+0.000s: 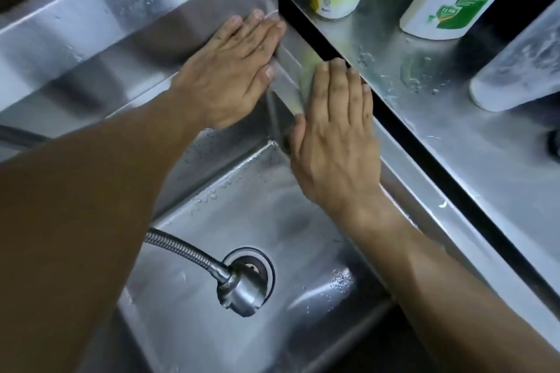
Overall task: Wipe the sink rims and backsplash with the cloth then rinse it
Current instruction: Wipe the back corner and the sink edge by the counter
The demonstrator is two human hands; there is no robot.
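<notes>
1. We see our left hand (233, 70) flat, fingers straight and together, pressed on the far corner of the stainless steel sink rim (400, 166) at centre frame; it grips nothing.
2. Our right hand (336, 142) lies flat just right of it on the same rim; a pale, blurred patch at its fingertips may be the cloth, but we cannot tell.
3. The steel backsplash (106, 18), upper left, carries water droplets; we judge wiping is under way, not finished.
4. The flexible metal spray hose (212, 269) rests in the basin, lower centre; rinsing is still to do.
</notes>
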